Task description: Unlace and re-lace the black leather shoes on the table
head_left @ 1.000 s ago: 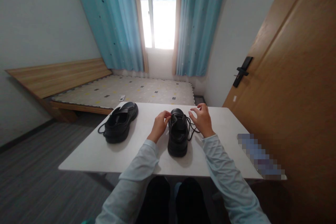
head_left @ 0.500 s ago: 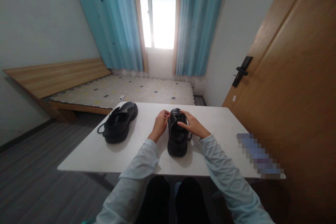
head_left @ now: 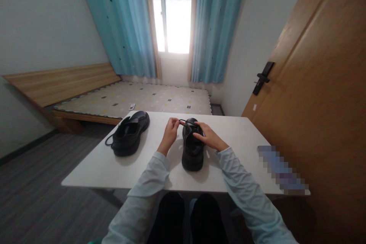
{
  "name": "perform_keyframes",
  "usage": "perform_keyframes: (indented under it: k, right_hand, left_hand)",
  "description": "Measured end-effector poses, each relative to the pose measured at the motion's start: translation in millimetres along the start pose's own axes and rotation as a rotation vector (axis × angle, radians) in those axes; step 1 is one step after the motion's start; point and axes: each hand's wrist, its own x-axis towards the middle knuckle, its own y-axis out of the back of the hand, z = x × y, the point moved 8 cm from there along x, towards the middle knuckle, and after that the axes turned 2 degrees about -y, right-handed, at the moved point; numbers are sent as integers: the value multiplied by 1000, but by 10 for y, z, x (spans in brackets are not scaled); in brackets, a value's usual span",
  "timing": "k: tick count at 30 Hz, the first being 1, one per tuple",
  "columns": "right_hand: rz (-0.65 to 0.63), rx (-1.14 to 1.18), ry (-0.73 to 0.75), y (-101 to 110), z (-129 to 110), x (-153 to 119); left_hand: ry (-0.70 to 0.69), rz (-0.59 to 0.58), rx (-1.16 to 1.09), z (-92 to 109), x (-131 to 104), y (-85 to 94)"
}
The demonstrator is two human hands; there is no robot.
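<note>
A black lace-up shoe (head_left: 193, 161) stands on the white table (head_left: 94, 169) in front of me, its heel towards me. My left hand (head_left: 169, 132) is closed in a pinch on a black shoelace (head_left: 185, 121), which stretches from the front of the shoe to my fingertips. My right hand (head_left: 211, 137) grips the shoe's right side, with the thumb over the tongue and the fingers along the lacing; its fingertips are partly hidden. A second black shoe (head_left: 127, 146) rests further left, toe pointing away, a loop of lace hanging at its side.
At the table's right edge lies a blurred bluish item (head_left: 281, 169). Behind the table is a bed (head_left: 160, 97) with a small white object (head_left: 132, 106) on it. A wooden door (head_left: 320, 95) stands close on the right.
My left hand has moved away from the shoe to the left, drawing the shoelace out with it. The right hand and both shoes have stayed almost in place.
</note>
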Motion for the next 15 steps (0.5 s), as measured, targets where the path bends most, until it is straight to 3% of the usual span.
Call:
perform_keyframes:
  k: [5,10,15]
  right_hand:
    - [7,-4,6,10,-19,6]
    - [16,-2,4,14,-15,12]
    - [-3,-12,-6,4,-21,18]
  left_hand:
    - [-32,17,31,0,4,40]
    - [-107,39,392,118,-19,139]
    - [-186,-87,732,202,-80,98]
